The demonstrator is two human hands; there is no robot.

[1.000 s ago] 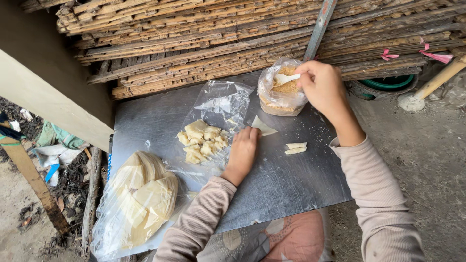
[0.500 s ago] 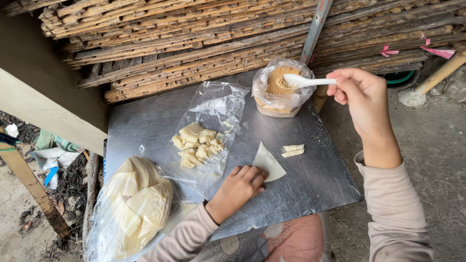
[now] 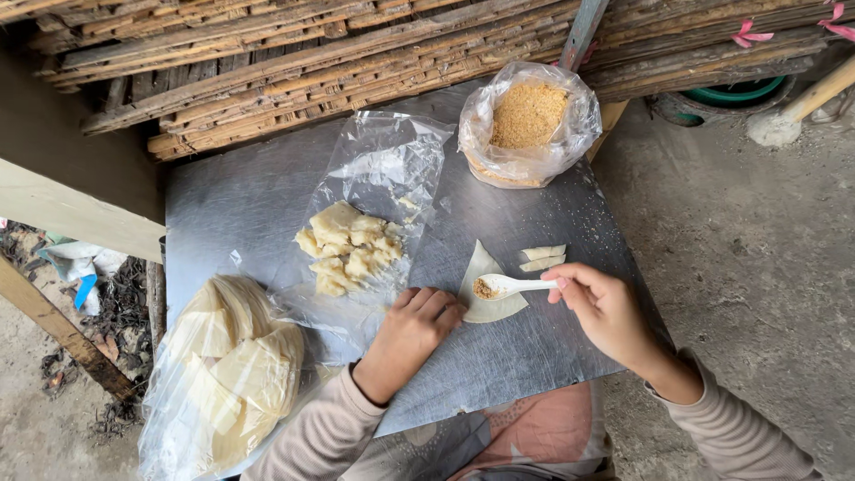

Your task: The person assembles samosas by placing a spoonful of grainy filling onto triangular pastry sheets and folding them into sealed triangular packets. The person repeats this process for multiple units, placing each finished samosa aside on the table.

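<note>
Right hand: ours (image 3: 606,307) pinches the white spoon (image 3: 509,285), its bowl of brown filling over the wrapper (image 3: 488,301).
Left hand: ours (image 3: 417,328) curls loosely, fingertips pinning the wrapper's left edge.
Wrapper: lies near the metal table's (image 3: 232,214) front edge.
Filling bag (image 3: 529,120): at the back right corner.

Back bag: a clear plastic bag (image 3: 529,120) at the far right of the metal table (image 3: 223,209), mouth rolled open, rounded and squat; filled with orange-brown crumbly filling.
Middle sheet: a clear plastic bag lying flat (image 3: 378,191) at the table's centre, crinkled, rectangular; pale yellow folded pieces heaped on its near end.
Near-left bag: a large clear plastic bag (image 3: 223,370) at the near left corner, hanging partly over the edge; bulging with pale cream triangular wrappers.
Labels, signs, screens: none visible.
</note>
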